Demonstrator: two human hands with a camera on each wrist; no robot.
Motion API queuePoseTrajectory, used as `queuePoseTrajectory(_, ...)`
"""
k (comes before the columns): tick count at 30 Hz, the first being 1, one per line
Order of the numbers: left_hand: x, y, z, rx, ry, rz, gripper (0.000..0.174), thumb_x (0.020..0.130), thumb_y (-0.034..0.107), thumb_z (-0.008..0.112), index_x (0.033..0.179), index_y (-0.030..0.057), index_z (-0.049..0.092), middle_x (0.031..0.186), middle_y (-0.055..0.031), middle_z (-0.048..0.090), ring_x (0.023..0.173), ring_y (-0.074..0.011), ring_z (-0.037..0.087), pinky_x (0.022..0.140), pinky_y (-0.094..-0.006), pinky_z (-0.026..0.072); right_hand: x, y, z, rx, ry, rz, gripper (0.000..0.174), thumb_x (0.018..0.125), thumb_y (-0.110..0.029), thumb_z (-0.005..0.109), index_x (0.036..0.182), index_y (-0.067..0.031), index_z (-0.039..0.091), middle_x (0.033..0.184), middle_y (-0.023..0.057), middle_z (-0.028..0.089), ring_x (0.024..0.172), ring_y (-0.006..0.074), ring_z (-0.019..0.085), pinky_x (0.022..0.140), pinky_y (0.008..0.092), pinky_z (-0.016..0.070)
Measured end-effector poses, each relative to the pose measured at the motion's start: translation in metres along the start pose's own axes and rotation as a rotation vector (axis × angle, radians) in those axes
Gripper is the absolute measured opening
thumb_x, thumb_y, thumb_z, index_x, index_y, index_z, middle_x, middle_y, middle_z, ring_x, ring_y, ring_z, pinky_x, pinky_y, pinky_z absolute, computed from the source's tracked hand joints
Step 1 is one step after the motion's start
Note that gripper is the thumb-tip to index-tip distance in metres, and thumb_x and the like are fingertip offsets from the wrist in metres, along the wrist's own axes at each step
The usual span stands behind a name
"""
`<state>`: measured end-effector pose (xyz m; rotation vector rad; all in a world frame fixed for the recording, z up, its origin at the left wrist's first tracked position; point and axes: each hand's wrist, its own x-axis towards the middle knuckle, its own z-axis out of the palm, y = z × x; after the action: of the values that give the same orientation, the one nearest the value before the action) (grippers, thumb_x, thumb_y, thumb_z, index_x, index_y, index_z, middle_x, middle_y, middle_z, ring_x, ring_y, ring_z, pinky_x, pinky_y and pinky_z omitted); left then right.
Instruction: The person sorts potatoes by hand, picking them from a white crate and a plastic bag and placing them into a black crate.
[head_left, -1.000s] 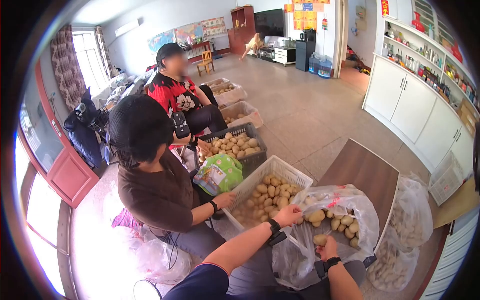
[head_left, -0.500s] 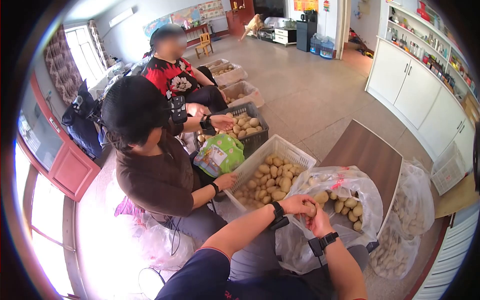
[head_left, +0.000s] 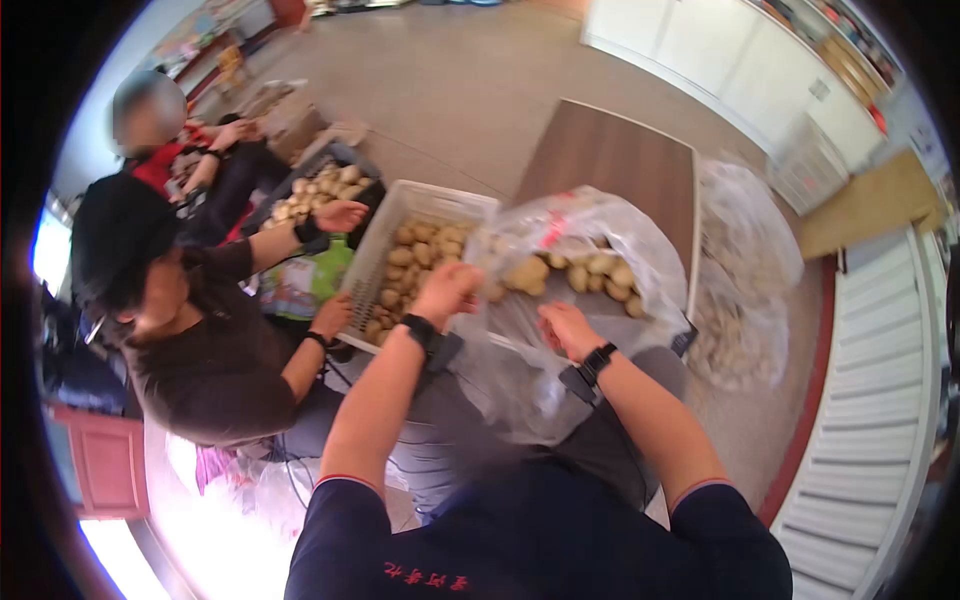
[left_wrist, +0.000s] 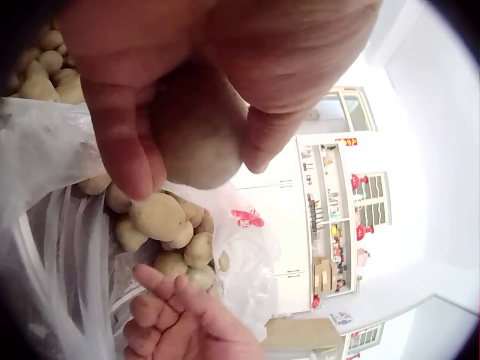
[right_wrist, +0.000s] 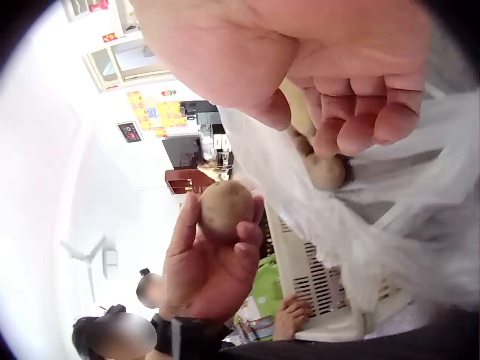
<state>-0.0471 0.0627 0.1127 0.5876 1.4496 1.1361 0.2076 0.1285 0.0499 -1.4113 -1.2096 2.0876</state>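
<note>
A round tan potato (left_wrist: pixel 202 135) is held between the thumb and fingers of my left hand (head_left: pixel 448 294), above the near side of the white plastic crate (head_left: pixel 378 240). My right hand (head_left: pixel 570 328) hovers at the mouth of a clear plastic bag (head_left: pixel 650 235), fingers loosely bent and nothing in them. Several potatoes (head_left: pixel 600 272) lie inside that bag. More potatoes (head_left: pixel 405 270) fill the crate. From the right wrist, the potato shows plainly in the left hand, while the right palm hangs over the bag's film.
A person in brown (head_left: pixel 200 350) sits at the left, one hand at the crate's rim. Beyond are a dark crate (head_left: pixel 372 190) of potatoes and a second seated person. A brown table (head_left: pixel 610 150) stands ahead; filled bags (head_left: pixel 740 290) stand on the floor at right.
A potato came up out of the bag in the right hand and passed to the left. The hands then drew apart, the left toward the crate. The head view has tilted down.
</note>
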Motion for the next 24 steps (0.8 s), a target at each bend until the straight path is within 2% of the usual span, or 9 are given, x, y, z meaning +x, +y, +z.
queuePoseTrajectory(2,0.0,0.004,-0.007,-0.136,0.089,-0.011,0.044,0.092,0.028,0.067,0.127,0.0062,0.052,0.101,-0.0103,0.062,0.072,-0.0197,0.064,0.062,-0.0323,0.0569,-0.005,-0.006,-0.018,-0.014,0.099,-0.003,0.024,0.089,-0.027,0.061,0.101,-0.0059,0.061,0.076,0.0051,0.059,0.058,0.0143,0.052,0.046,0.0299,0.0414)
queuePoseTrajectory(4,0.002,0.005,-0.014,-0.17,0.18,-0.022,0.042,0.09,0.026,0.068,0.124,0.0049,0.052,0.1,-0.0102,0.061,0.071,-0.0204,0.062,0.062,-0.0331,0.0569,-0.005,-0.011,-0.033,-0.202,0.249,-0.07,0.028,0.086,-0.025,0.063,0.102,-0.0031,0.06,0.087,0.0108,0.062,0.071,0.023,0.061,0.056,0.036,0.0485)
queuePoseTrajectory(5,0.005,0.003,-0.019,-0.19,0.207,-0.026,0.041,0.09,0.025,0.067,0.123,0.0048,0.052,0.101,-0.01,0.06,0.072,-0.0211,0.062,0.062,-0.0333,0.057,0.004,-0.006,-0.046,-0.198,0.253,-0.072,0.028,0.086,-0.025,0.063,0.102,-0.0031,0.06,0.087,0.0108,0.062,0.071,0.023,0.061,0.056,0.036,0.0485)
queuePoseTrajectory(7,0.012,-0.002,-0.026,-0.216,0.239,-0.032,0.04,0.09,0.025,0.067,0.121,0.005,0.052,0.1,-0.0092,0.059,0.072,-0.0215,0.062,0.062,-0.0338,0.0572,0.03,0.011,-0.078,-0.722,0.63,-0.552,0.035,0.082,-0.02,0.063,0.11,-0.0006,0.057,0.102,0.0193,0.063,0.089,0.036,0.062,0.076,0.0435,0.051)
queuePoseTrajectory(8,0.015,-0.005,-0.03,-0.245,0.272,-0.036,0.038,0.091,0.025,0.066,0.12,0.0052,0.052,0.099,-0.0085,0.059,0.073,-0.022,0.062,0.062,-0.0344,0.0574,0.022,-0.002,-0.082,-0.719,0.63,-0.553,0.035,0.082,-0.02,0.063,0.11,-0.0006,0.057,0.102,0.0193,0.063,0.089,0.036,0.062,0.076,0.0435,0.051)
queuePoseTrajectory(10,0.023,-0.01,-0.039,-0.234,0.274,-0.052,0.037,0.091,0.024,0.066,0.12,0.0058,0.052,0.098,-0.0083,0.058,0.073,-0.0221,0.061,0.063,-0.0347,0.0574,0.008,-0.026,-0.089,-0.889,0.785,-0.657,0.042,0.08,-0.015,0.061,0.119,-0.0014,0.053,0.113,0.0256,0.06,0.106,0.0437,0.056,0.091,0.0481,0.0458)
queuePoseTrajectory(18,0.055,-0.04,-0.082,-0.201,0.279,-0.154,0.031,0.091,0.019,0.063,0.119,0.0106,0.053,0.1,-0.0121,0.057,0.07,-0.0283,0.062,0.059,-0.0398,0.0575,0.011,-0.03,-0.102,-1.0,0.735,-0.562,0.064,0.08,-0.012,0.064,0.138,-0.0157,0.04,0.126,0.0225,0.056,0.107,0.0432,0.058,0.09,0.0506,0.0487)
queuePoseTrajectory(21,0.045,-0.035,-0.083,-0.186,0.33,-0.201,0.028,0.091,0.017,0.062,0.117,0.0091,0.053,0.101,-0.0136,0.057,0.066,-0.0296,0.062,0.054,-0.0414,0.0566,0.01,-0.031,-0.101,-1.021,0.719,-0.587,0.063,0.078,-0.009,0.066,0.136,-0.0147,0.041,0.125,0.0228,0.056,0.107,0.0431,0.058,0.09,0.0506,0.0487)
queuePoseTrajectory(24,0.066,-0.058,-0.101,-0.271,0.29,-0.152,0.03,0.091,0.016,0.06,0.119,0.008,0.053,0.103,-0.0161,0.057,0.065,-0.0316,0.063,0.053,-0.0435,0.0562,0.011,-0.033,-0.094,-1.023,0.715,-0.528,0.049,0.077,-0.006,0.065,0.123,-0.0113,0.047,0.119,0.0227,0.056,0.105,0.0434,0.058,0.088,0.0505,0.0484)
